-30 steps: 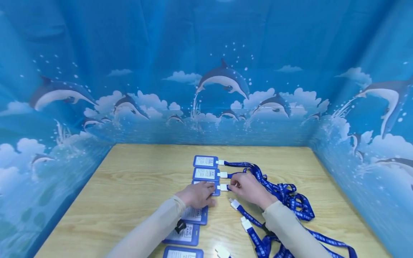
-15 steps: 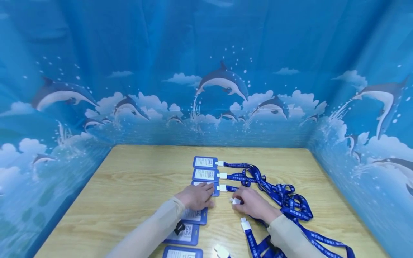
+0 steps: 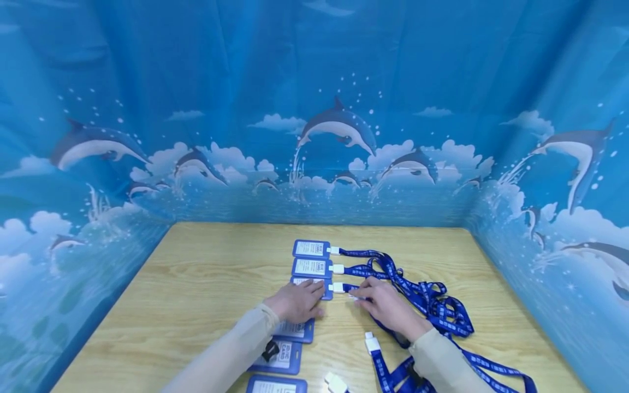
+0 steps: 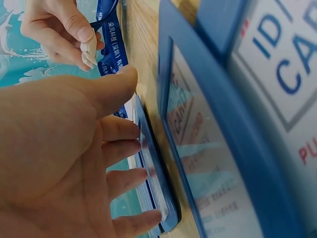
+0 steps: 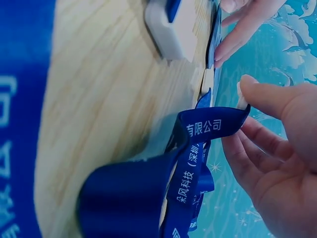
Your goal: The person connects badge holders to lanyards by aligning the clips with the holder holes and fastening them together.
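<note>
My left hand (image 3: 297,301) rests its nearly straight fingers on the third blue badge holder (image 3: 328,293) from the back; in the left wrist view the fingertips touch its face. My right hand (image 3: 388,307), just right of that holder's white clip (image 3: 337,287), pinches another white lanyard clip (image 5: 240,96) between thumb and fingers. From this clip a blue printed lanyard (image 5: 213,124) trails over the table. Two more badge holders, the farthest one (image 3: 312,249) and the second one (image 3: 312,268), lie behind, each with a lanyard clip at its right end.
Nearer the front lie more blue badge holders (image 3: 277,386), partly under the left arm. Two loose white clips, a middle one (image 3: 372,343) and a front one (image 3: 336,383), lie to their right. Tangled blue lanyards (image 3: 437,305) spread across the right. A dolphin-print curtain (image 3: 314,109) surrounds the table (image 3: 206,273).
My right hand moved from the third holder's lanyard to a loose clip nearer the front, pinched it and lifted it back towards the row. The left hand has stayed on the third holder.
</note>
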Demonstrator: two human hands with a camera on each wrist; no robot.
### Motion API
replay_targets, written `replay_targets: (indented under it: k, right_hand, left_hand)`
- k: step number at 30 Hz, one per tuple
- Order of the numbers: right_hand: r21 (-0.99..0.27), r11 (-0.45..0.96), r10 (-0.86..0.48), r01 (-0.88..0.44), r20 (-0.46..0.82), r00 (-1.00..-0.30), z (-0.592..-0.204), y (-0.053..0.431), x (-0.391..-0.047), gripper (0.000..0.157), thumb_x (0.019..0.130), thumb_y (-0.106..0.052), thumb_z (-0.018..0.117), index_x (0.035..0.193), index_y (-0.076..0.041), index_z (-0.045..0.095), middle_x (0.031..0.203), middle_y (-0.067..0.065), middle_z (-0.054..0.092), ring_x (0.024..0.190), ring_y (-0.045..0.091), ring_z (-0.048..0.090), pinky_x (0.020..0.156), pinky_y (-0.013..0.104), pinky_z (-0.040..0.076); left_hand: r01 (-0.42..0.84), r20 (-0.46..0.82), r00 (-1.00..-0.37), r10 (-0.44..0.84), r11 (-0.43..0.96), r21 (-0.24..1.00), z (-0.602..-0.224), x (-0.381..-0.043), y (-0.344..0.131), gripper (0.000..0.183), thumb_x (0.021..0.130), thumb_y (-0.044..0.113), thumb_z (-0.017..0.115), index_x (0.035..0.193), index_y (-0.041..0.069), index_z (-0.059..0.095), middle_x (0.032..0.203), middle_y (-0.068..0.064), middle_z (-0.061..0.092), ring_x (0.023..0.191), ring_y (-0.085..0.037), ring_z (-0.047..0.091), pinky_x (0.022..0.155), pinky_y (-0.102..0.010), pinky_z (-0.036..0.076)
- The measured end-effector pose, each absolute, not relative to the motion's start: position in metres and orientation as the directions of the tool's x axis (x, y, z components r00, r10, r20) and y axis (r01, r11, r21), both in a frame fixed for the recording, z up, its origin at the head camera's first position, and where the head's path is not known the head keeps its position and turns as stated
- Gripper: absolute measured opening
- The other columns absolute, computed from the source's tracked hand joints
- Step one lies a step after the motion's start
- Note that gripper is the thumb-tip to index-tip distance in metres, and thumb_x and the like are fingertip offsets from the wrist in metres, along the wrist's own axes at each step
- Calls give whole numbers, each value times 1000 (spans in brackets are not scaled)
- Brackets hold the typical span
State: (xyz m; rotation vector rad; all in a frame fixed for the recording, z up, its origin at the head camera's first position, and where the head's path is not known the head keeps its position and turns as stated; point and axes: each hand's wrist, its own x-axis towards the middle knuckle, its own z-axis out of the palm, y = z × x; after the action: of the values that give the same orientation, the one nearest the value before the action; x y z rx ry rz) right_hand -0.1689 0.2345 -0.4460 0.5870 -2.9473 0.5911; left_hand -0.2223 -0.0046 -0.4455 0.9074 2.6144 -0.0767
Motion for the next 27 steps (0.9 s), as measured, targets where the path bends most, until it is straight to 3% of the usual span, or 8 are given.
replay_targets:
  k: [4,9,16,20,27]
  right_hand:
    - [-349,846,-364,-404,175,-915,-447,234,-168,26,92,-19,74,118,-18,76,104,-2,67,83,7,60,66,19,52]
    - [-335,858,-346,-390,186,-920,-447,235,-168,25,91,-22,76,116,-22,77,105,-3,69,87,9,63,70,22,55]
    - [-334,867,-323,-369,186,-928,-446,235,-169,35,88,-24,78,122,-17,74,108,-2,70,88,9,64,74,24,56]
    - [-364,868,-291,-338,178,-940,-444,234,-168,38,86,-24,80,122,-13,73,105,-3,71,84,6,62,69,22,55]
    - [-378,867,-280,-325,172,-945,-443,235,-167,34,86,-25,81,117,-13,75,104,-4,72,88,7,65,74,23,58]
  left_hand:
    - [616,-339,-724,600,784,73,-444,-221,-8,69,101,61,43,159,25,32,167,7,24,154,-21,25,123,-50,30]
    - [620,-267,-739,619,779,89,-436,-218,-16,60,102,54,48,153,22,45,162,0,38,148,-25,38,119,-50,38]
    - [637,-221,-730,647,761,124,-421,-207,-34,47,101,50,55,135,18,64,131,-4,66,119,-23,64,101,-43,55]
    - [658,-252,-700,669,740,137,-415,-197,-41,44,99,50,59,130,20,68,124,-2,69,112,-20,67,97,-40,57]
    - [682,-351,-629,693,709,177,-410,-178,-48,42,97,50,60,130,25,68,137,1,64,123,-19,63,104,-41,54]
